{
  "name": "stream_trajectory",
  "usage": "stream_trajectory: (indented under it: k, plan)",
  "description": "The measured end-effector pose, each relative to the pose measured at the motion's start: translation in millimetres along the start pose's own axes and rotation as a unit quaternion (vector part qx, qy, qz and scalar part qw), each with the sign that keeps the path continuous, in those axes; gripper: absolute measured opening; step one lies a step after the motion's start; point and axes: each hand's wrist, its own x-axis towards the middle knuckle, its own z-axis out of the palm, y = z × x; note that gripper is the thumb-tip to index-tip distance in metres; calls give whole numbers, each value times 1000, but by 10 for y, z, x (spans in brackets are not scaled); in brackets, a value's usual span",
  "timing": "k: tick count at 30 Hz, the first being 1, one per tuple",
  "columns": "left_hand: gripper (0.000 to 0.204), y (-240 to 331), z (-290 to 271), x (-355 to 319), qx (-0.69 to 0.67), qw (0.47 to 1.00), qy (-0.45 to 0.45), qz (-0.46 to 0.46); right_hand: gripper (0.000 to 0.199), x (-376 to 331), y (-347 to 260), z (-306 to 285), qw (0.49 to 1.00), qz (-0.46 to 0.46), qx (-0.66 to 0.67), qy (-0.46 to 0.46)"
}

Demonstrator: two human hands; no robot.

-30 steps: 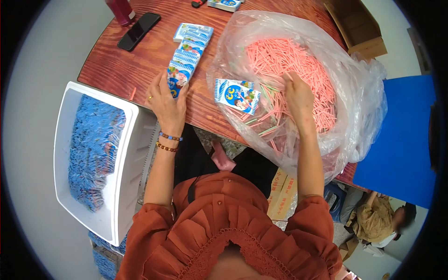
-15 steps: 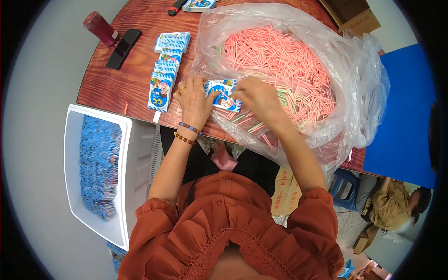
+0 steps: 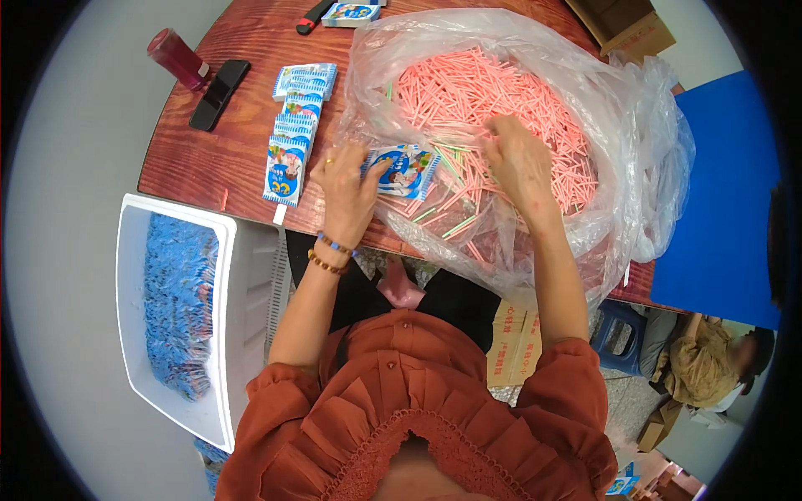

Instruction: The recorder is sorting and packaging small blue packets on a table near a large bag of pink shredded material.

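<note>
My left hand (image 3: 344, 179) is closed on the left edge of a blue-and-white printed packet (image 3: 407, 174), its thumb lying across the packet's face. The packet rests at the near-left side of a clear plastic bag (image 3: 614, 196) spread on the table. Inside the bag lies a heap of thin pink sticks (image 3: 468, 88), with a few green ones among them. Over the heap's near side hovers my right hand (image 3: 525, 163), its fingers bent downward and apart. Left of my left hand, an overlapping row of similar packets (image 3: 288, 167) lies on the table.
A white bin (image 3: 225, 334) full of blue packets stands at the left below the reddish wooden table (image 3: 188, 167). A phone (image 3: 220, 96), a dark red bottle (image 3: 180, 60) and a red-and-black cutter (image 3: 313, 17) lie around the far left. A person (image 3: 710, 359) sits at the right.
My right hand has moved from the packet rightward over the pink sticks. My left hand keeps hold of the packet, which has turned slightly.
</note>
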Motion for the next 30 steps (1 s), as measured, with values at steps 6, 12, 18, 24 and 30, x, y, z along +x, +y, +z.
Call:
stream_trajectory:
  k: [6,12,18,24,30]
  plan:
    - [16,76,45,12,-263,958,-42,-105,20,-143,-296,183,875,93,440,-181]
    - [18,41,153,-35,-81,997,2,-8,14,-159,-290,372,961,-68,267,34]
    - [16,44,117,-2,-200,978,15,-61,16,-51,-217,434,892,-90,442,-13]
    - [12,164,117,33,-503,830,32,-237,13,-49,-405,346,852,84,500,-133]
    - [10,73,164,-40,-347,921,44,-174,11,11,-345,460,935,-208,246,150]
